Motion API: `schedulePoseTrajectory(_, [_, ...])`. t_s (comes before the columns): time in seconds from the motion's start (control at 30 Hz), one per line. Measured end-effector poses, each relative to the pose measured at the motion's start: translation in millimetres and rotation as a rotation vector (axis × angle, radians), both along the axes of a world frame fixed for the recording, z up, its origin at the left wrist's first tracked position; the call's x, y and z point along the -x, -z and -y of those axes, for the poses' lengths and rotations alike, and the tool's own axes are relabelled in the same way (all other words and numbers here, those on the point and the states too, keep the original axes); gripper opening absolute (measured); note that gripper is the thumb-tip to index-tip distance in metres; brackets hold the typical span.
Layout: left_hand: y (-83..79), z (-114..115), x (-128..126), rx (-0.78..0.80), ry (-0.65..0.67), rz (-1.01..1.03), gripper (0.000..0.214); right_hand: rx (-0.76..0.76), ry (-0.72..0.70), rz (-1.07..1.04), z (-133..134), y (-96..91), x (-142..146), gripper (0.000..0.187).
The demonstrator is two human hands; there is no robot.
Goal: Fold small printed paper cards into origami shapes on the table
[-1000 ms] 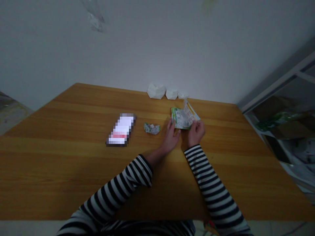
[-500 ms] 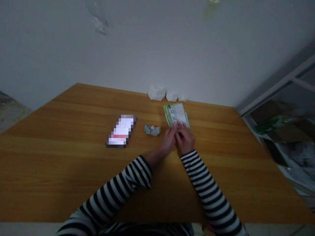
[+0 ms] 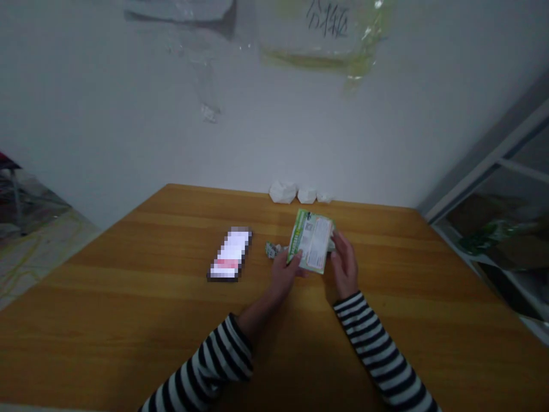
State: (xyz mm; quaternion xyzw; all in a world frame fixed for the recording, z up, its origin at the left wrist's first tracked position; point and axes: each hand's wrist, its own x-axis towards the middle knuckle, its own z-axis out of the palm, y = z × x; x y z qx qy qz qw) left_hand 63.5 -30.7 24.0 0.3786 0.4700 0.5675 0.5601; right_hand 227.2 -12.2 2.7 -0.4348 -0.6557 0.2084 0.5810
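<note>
Raised off the honey-brown wooden worktop point(image 3: 141, 309) since the last frame, a green-and-white printed paper packet point(image 3: 311, 240) now stands tilted at twelve o'clock, held by its two sides for a steady grip. The left hand's point(image 3: 283, 273) fingers pinch its lower left edge, while the right hand's point(image 3: 344, 264) fingers press its right edge. A crumpled silver-and-green wrapper point(image 3: 271, 250) sits just behind, at eleven o'clock.

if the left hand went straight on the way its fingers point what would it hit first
The green-and-white printed leaflet, whose lower-left edge the left hand seems to touch; depth is hard to judge from this view.
</note>
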Motion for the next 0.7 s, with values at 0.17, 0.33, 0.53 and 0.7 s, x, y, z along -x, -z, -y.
schedulePoseTrajectory(0.17, [1.8, 27, 39, 0.105, 0.16, -0.064, 0.039, -0.036, -0.271, 0.21, 13, 4.0, 14, 0.063])
schedulePoseTrajectory(0.33, [-5.6, 26, 57, 0.198, 0.359, 0.034, 0.046, -0.131, -0.274, 0.197, 15, -5.6, 14, 0.044])
schedulePoseTrajectory(0.53, [-14.9, 14, 75, 0.068, 0.206, 0.237, 0.079, 0.089, -0.382, -0.067, 20, -9.4, 19, 0.019])
schedulePoseTrajectory(0.7, [-15.2, 16, 80, -0.037, 0.345, 0.103, 0.049, 0.339, -0.239, -0.304, 27, -4.6, 31, 0.021])
